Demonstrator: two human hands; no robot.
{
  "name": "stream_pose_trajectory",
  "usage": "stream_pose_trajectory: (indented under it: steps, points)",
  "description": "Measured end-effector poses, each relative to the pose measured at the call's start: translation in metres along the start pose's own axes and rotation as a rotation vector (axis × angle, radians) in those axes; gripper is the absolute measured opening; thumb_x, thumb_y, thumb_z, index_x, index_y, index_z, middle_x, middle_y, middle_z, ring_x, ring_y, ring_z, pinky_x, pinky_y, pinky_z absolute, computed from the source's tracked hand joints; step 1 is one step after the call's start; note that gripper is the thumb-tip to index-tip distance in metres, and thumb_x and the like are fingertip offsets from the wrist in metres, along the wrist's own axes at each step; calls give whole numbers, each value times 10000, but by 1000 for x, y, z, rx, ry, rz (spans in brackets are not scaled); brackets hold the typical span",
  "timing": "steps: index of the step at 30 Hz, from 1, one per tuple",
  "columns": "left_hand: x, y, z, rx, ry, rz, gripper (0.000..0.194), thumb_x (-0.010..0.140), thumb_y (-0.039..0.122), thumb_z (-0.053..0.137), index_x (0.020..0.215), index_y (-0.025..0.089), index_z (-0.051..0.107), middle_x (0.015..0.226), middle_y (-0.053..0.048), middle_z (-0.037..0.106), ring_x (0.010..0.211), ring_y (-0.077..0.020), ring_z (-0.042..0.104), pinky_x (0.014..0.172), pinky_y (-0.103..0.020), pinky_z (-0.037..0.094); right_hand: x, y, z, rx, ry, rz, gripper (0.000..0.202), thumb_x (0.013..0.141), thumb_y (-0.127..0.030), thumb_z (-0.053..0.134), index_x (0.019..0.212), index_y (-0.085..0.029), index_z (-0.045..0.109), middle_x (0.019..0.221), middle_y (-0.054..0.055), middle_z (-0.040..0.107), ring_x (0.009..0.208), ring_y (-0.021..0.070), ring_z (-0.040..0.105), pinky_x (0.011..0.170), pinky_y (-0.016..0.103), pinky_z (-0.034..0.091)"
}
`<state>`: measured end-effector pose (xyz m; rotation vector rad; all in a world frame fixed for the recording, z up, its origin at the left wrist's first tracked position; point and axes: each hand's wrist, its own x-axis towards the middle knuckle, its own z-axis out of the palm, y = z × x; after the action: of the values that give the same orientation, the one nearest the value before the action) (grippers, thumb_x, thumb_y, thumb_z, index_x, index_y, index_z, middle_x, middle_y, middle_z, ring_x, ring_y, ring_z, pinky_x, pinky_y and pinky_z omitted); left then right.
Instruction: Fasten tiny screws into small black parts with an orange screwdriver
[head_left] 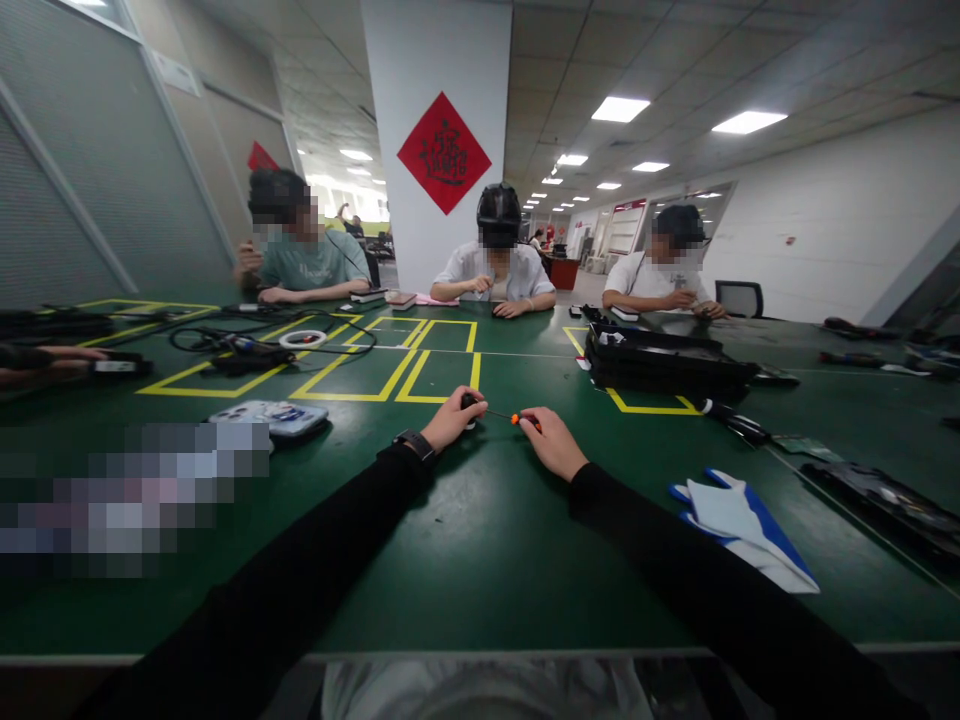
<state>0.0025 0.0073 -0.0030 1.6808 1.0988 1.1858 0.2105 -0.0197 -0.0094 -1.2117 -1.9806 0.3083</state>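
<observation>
My left hand (450, 418), with a dark watch band at its wrist, is closed around a small dark object (469, 402) just above the green tabletop. Its kind is too small to tell. Fingers wrapped, my right hand (553, 442) grips a screwdriver (516, 419) with an orange and black handle. The thin metal shaft points left, its tip at or close to the dark object; whether they touch I cannot tell. Most of the handle is hidden in my right hand.
Blue-and-white gloves (739, 520) lie right of my arm, near an opened dark device (885, 495). A black tray-like case (667, 362) stands beyond. Left are a patterned case (279, 418), black cables (240, 355) and a white ring (302, 340). Several people sit around the table.
</observation>
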Motion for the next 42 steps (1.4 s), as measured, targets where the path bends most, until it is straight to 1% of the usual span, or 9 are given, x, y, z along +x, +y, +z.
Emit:
stream_pose_trajectory:
  steps: [4, 10, 15, 19, 22, 27, 31, 35, 42]
  points:
    - [-2, -5, -5, 100, 3, 25, 383, 729, 453, 527, 993, 182, 470, 765, 7, 554, 698, -118, 533, 657, -266, 419, -1, 1, 0, -87, -22, -64, 167, 829, -226, 440, 862, -151, 585, 875, 68, 564, 855, 159, 498, 819, 310, 378]
    - [-6, -6, -10, 152, -27, 42, 387, 737, 468, 512, 996, 185, 458, 776, 8, 549, 664, -112, 529, 622, -257, 420, -4, -2, -7, -16, -74, -130, 119, 750, -191, 552, 864, -172, 524, 852, 28, 550, 775, 139, 496, 726, 271, 400]
    - [-5, -5, -7, 149, -40, 41, 363, 740, 462, 510, 965, 182, 459, 722, 15, 553, 637, -112, 524, 614, -254, 415, -5, -5, -11, -25, -131, -181, 170, 797, -249, 517, 945, -170, 543, 894, 48, 561, 850, 155, 493, 779, 293, 389]
    - [-4, -4, -8, 152, -47, 45, 348, 752, 461, 494, 941, 171, 463, 699, 11, 558, 647, -120, 528, 628, -263, 415, -2, -3, -9, -70, -92, -174, 204, 862, -233, 397, 856, -159, 587, 865, 60, 565, 863, 154, 483, 817, 304, 366]
    - [-5, -4, -8, 146, -60, 52, 372, 751, 455, 500, 984, 170, 443, 711, 11, 554, 656, -121, 533, 635, -269, 426, -1, 0, -7, -74, -77, -155, 199, 851, -222, 409, 788, -155, 585, 824, 55, 566, 828, 150, 488, 797, 294, 370]
    - [-6, -6, -7, 122, -70, 68, 446, 728, 409, 549, 1076, 187, 379, 777, 11, 541, 654, -108, 531, 623, -261, 438, -4, -1, -10, 26, -76, -121, 136, 788, -250, 516, 901, -179, 539, 823, 16, 578, 763, 133, 512, 715, 257, 390]
    - [-6, -6, -8, 101, -85, 96, 440, 684, 338, 607, 1038, 192, 391, 789, 21, 539, 672, -98, 526, 673, -262, 438, -7, -8, -14, 102, -75, -126, 172, 784, -286, 524, 927, -194, 545, 795, -5, 592, 722, 121, 533, 692, 243, 393]
    - [-6, -5, -9, 78, -87, 69, 354, 673, 300, 605, 961, 188, 434, 765, 29, 525, 633, -86, 501, 628, -241, 428, -9, -15, -13, 136, -66, -101, 219, 788, -351, 518, 919, -185, 574, 668, -19, 580, 598, 108, 519, 607, 222, 391]
    - [-8, -1, -9, 58, -94, 43, 322, 673, 312, 596, 944, 180, 482, 758, 24, 536, 609, -82, 492, 586, -224, 415, -10, -21, -12, 98, 59, -93, 188, 805, -304, 476, 846, -178, 610, 684, 3, 608, 610, 109, 543, 619, 215, 405]
